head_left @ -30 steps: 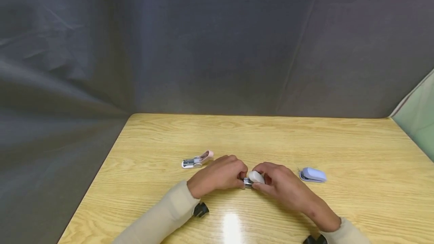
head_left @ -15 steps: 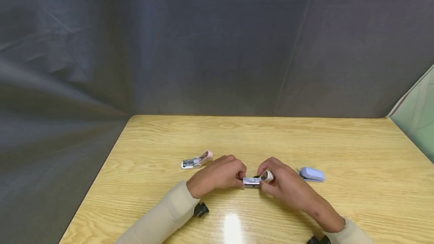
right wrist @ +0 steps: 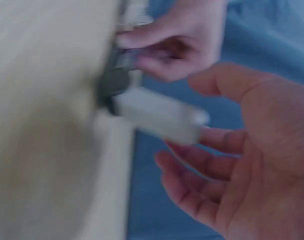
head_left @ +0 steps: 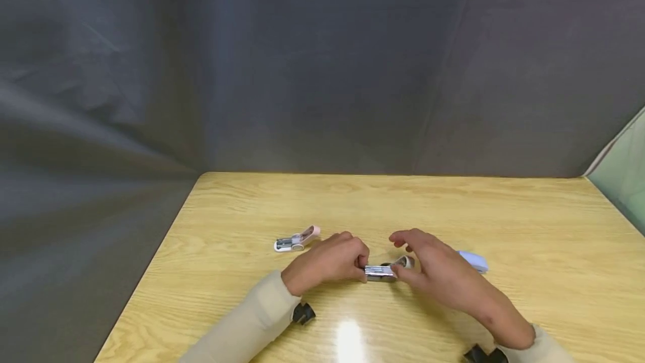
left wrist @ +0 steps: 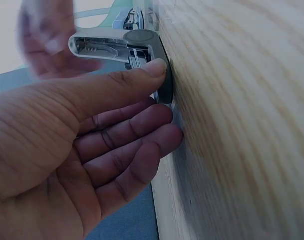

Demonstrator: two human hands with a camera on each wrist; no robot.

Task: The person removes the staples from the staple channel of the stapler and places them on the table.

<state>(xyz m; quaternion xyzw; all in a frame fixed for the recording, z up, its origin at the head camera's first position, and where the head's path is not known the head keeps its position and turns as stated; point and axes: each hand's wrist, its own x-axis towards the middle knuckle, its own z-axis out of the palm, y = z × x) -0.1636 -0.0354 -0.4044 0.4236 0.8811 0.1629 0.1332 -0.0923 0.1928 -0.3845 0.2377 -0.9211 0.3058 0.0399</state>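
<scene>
A small stapler (head_left: 379, 271) with a dark base and an off-white cover lies on the table, its cover swung up and its metal staple channel showing. My left hand (head_left: 328, 262) pinches the end of its base; in the left wrist view the thumb presses on the dark base (left wrist: 164, 90). The raised cover (left wrist: 102, 44) stands out from the hinge there. Around the cover's free side, my right hand (head_left: 443, 273) is spread with loose fingers. Blurred in the right wrist view, the off-white cover (right wrist: 159, 115) lies between the right thumb and fingers, which do not grip it.
Left of the hands, a pink and white stapler (head_left: 292, 241) lies opened. A lavender stapler (head_left: 473, 261) lies to the right, partly behind the right hand. The wooden table (head_left: 383, 200) ends at a dark curtain (head_left: 322, 71) along the back.
The right hand has swung the stapler's cover up and back to the right, baring the channel, then loosened its fingers from it. My left hand keeps its hold on the base.
</scene>
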